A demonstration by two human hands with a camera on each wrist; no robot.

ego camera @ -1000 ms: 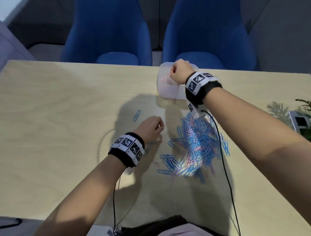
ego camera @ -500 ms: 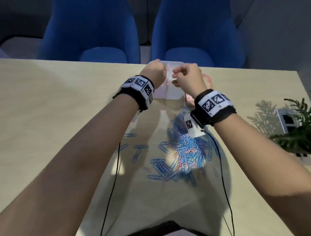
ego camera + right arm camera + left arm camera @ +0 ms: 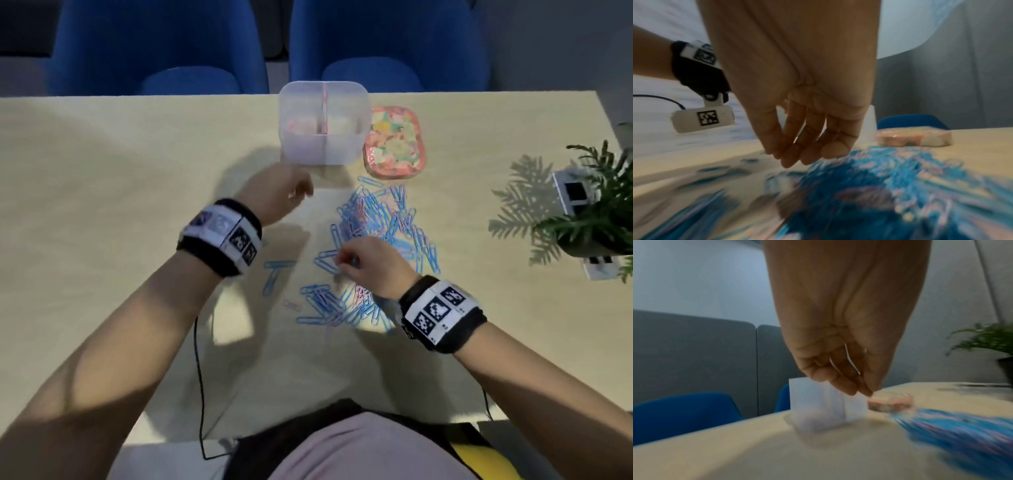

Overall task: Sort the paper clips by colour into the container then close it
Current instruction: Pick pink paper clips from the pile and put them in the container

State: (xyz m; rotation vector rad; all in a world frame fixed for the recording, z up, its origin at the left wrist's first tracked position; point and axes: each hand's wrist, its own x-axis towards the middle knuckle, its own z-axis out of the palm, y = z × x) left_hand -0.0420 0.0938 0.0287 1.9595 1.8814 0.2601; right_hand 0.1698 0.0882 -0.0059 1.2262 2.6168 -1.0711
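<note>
A translucent two-part container [image 3: 323, 123] stands open at the table's far edge, with pink clips in its left compartment. Its pink patterned lid [image 3: 394, 142] lies flat to the right of it. A heap of blue and pink paper clips [image 3: 376, 233] spreads in front of both. My left hand [image 3: 294, 195] hovers just in front of the container, left of the heap, fingers loosely curled with nothing seen in them [image 3: 859, 391]. My right hand [image 3: 342, 265] hangs over the heap's near left side, its fingers [image 3: 797, 155] pointing down close above the clips, holding nothing visible.
A few loose blue clips [image 3: 274, 274] lie left of the heap. A potted plant [image 3: 596, 212] and small white boxes [image 3: 575, 195] stand at the right edge. Two blue chairs [image 3: 154, 44] stand behind the table. A black cable [image 3: 200, 377] runs down from my left wrist.
Both hands have drawn back from the container. The left now hovers in front of it; the right has come down over the clip heap.
</note>
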